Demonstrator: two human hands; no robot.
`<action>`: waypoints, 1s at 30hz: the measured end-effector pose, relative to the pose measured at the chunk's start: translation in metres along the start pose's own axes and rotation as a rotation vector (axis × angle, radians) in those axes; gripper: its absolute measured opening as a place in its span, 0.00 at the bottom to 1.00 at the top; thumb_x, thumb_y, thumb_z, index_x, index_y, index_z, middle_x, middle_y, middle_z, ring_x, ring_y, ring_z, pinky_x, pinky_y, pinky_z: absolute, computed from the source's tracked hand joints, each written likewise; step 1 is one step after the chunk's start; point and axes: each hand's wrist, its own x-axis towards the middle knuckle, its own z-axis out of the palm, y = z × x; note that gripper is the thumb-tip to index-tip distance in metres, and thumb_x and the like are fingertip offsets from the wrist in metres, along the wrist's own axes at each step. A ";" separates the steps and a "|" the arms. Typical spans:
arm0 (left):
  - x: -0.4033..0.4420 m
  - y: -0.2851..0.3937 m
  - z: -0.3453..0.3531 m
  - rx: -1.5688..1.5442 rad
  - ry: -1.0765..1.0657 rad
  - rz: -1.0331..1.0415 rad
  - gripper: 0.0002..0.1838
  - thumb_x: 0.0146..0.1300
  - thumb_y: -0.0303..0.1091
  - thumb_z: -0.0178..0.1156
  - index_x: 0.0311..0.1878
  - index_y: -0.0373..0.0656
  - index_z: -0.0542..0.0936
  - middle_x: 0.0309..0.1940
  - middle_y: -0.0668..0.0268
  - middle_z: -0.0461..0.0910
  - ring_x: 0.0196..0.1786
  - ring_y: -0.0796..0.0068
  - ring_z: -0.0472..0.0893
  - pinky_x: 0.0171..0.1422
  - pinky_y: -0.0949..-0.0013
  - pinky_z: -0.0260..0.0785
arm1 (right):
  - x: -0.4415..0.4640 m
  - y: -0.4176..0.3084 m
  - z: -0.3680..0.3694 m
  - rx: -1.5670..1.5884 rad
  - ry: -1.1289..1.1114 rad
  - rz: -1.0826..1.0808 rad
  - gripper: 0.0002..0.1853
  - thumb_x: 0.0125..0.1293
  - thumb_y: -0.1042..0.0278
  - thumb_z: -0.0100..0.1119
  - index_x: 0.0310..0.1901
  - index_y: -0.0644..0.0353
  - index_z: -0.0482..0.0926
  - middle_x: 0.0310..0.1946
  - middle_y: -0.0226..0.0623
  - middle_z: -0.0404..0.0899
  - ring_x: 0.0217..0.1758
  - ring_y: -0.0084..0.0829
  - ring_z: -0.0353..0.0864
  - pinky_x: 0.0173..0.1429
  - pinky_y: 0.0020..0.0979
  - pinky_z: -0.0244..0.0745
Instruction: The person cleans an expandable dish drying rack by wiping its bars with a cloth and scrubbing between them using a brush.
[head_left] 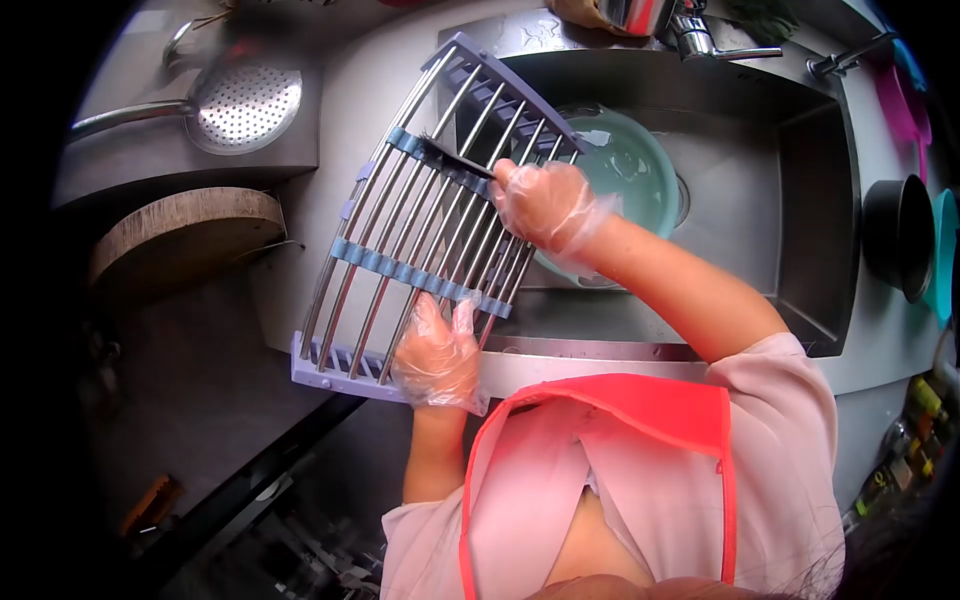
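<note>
A roll-up dish rack (372, 262) with metal bars, blue-grey connecting strips and lilac end pieces lies tilted over the left part of the sink. My left hand (440, 352), in a clear plastic glove, grips the rack by its bars near the lower end. In my gloved right hand (548, 205) is the handle of a black brush (460, 162). Its bristle end touches the upper blue-grey strip, though the bristles are hard to make out. Partly behind the rack and right hand, a pale green basin (640, 160) with water in it sits in the sink.
The steel sink (735, 230) has a faucet (700, 40) at its back edge. A perforated skimmer (245, 108) and a round wooden board (190, 225) are at left. A black pot (897, 238) and a magenta ladle-like utensil (903, 105) stand along the right counter.
</note>
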 end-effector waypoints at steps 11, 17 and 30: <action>0.000 -0.006 0.001 0.002 -0.009 0.012 0.20 0.55 0.45 0.62 0.43 0.39 0.74 0.23 0.50 0.76 0.27 0.44 0.76 0.29 0.50 0.66 | 0.027 -0.015 -0.005 -0.108 -0.073 0.026 0.09 0.61 0.62 0.52 0.30 0.57 0.69 0.14 0.43 0.75 0.16 0.43 0.77 0.20 0.41 0.72; -0.003 -0.006 -0.001 0.040 -0.087 0.002 0.23 0.56 0.44 0.61 0.48 0.37 0.73 0.32 0.48 0.78 0.35 0.44 0.78 0.38 0.50 0.71 | 0.001 0.000 0.001 -0.138 -0.113 0.043 0.09 0.62 0.62 0.49 0.29 0.57 0.71 0.16 0.42 0.77 0.18 0.41 0.79 0.21 0.39 0.74; 0.001 0.001 -0.011 -0.008 -0.181 -0.101 0.21 0.55 0.44 0.61 0.44 0.37 0.73 0.33 0.48 0.78 0.36 0.45 0.78 0.39 0.50 0.69 | 0.036 -0.025 -0.007 -0.127 -0.101 -0.027 0.10 0.63 0.62 0.50 0.30 0.58 0.70 0.15 0.43 0.75 0.18 0.43 0.78 0.22 0.40 0.73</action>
